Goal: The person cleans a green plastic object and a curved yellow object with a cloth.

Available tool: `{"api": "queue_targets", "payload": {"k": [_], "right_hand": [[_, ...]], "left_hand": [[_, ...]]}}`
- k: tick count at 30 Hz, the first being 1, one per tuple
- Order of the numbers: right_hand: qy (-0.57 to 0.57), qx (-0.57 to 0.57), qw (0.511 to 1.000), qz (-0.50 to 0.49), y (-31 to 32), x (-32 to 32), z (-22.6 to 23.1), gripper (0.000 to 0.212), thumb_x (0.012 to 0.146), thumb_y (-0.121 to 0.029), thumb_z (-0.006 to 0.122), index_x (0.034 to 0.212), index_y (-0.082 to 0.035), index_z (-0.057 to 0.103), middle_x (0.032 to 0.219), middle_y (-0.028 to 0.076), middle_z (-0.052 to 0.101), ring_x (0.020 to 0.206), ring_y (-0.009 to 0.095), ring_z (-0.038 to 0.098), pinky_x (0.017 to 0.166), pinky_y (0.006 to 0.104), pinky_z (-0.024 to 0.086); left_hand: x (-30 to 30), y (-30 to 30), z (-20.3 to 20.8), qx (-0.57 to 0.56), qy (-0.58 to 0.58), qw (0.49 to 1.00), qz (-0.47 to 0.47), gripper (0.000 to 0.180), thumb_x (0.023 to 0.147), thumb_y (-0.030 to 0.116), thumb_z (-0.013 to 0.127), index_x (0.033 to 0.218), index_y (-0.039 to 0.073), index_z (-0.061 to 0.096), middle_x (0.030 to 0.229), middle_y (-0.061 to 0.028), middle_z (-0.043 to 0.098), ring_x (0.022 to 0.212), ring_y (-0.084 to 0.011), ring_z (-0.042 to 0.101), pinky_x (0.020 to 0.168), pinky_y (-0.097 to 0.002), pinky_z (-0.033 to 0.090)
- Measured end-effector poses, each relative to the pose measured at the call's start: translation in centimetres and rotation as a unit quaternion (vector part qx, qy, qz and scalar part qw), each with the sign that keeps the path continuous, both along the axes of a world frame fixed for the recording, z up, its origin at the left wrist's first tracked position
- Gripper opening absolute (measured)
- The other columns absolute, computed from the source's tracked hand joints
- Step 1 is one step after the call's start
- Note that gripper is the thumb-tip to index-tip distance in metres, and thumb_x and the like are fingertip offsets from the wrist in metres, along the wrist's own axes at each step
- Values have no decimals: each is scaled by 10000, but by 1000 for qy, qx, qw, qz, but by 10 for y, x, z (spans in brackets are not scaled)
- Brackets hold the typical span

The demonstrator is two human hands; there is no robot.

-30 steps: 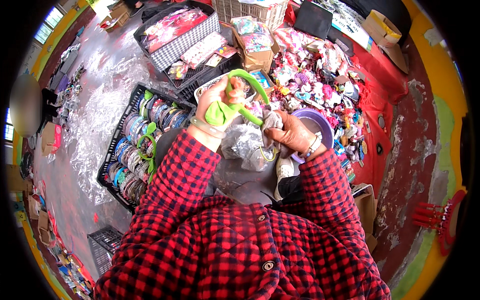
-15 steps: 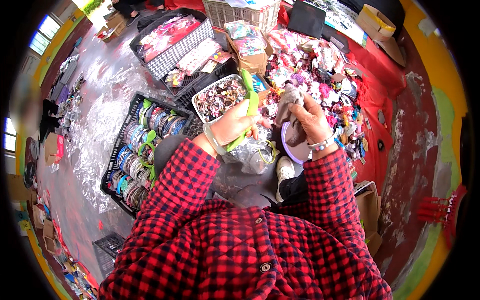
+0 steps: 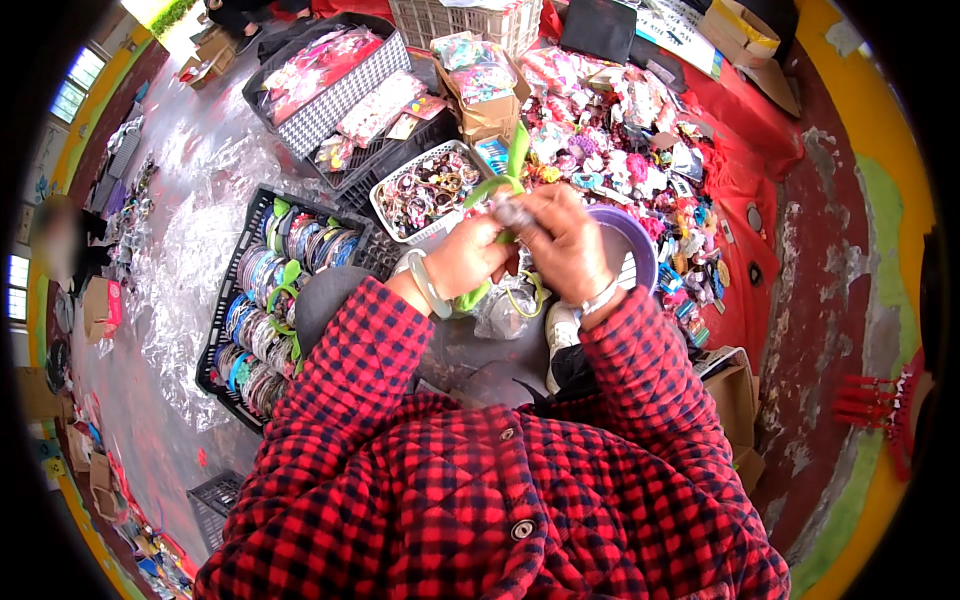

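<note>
My left hand (image 3: 465, 262) is closed around a bright green fabric hairband (image 3: 517, 152) with pointed, leaf-like ends. One end sticks up above my fingers, and some green shows below my palm. My right hand (image 3: 570, 245) meets it from the right, fingers pinched on a small greyish piece of cloth (image 3: 512, 213) against the band. Most of that cloth is hidden by the fingers. Beneath the hands lies a clear plastic bag (image 3: 505, 315) with a thin yellow-green ring on it. Beside my right wrist stands a purple-rimmed round tub (image 3: 648, 262).
To the left, a black crate (image 3: 213, 345) holds rows of hairbands. Ahead is a white basket (image 3: 385, 222) of hair ties. A large pile of hair accessories (image 3: 625, 150) covers red cloth (image 3: 775, 150) at right. Plastic sheeting (image 3: 185, 290) lies on the floor.
My right hand has moved left with the greyish cloth and now meets my left hand at the green hairband. The purple-rimmed tub shows more fully.
</note>
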State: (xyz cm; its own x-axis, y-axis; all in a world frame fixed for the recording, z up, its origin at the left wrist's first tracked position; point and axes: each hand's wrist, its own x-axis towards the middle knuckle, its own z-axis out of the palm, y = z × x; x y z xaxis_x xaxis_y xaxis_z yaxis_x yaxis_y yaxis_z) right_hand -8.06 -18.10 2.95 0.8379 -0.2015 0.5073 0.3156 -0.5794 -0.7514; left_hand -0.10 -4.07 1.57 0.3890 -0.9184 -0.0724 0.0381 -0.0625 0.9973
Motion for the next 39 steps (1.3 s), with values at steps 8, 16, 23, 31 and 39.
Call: {"api": "queue_targets", "payload": {"k": [8,16,23,31,39], "right_hand": [[-39,10,997,-69,-3,-2,10,224,717,-39,616,940,-39,626,824,91,552,704,204,539,636,277,441],[-7,44,997,-56,-6,-4,-2,249,690,-31,610,938,-37,623,820,95,543,722,232,552,658,298,447],[-5,75,990,-119,-7,0,15,216,734,-59,591,948,-38,608,787,98,526,695,216,537,626,298,448],[-24,29,998,-55,17,-9,5,204,710,-34,623,913,-57,619,791,110,542,695,253,540,621,327,444],[-37,-4,997,-70,-1,-1,-1,211,710,-61,600,920,-45,618,774,116,544,730,246,542,644,337,452]], "left_hand": [[-12,1,1,-52,-102,993,-3,253,804,-14,437,1047,13,501,674,-40,565,567,-118,515,558,-264,443],[-7,0,-19,-23,-181,983,13,295,799,-33,442,1079,20,522,732,-60,600,670,-142,567,637,-280,461],[-15,-4,-10,-52,-150,986,40,299,797,-18,471,1091,21,502,752,-95,578,665,-150,565,619,-281,461],[-8,-10,-9,-159,-80,979,94,288,833,-21,427,1095,36,533,790,-8,583,682,-100,534,618,-251,451],[-10,-8,-12,-91,-28,993,67,336,837,-13,425,1161,41,498,872,-14,594,709,-63,515,624,-219,442]]}}
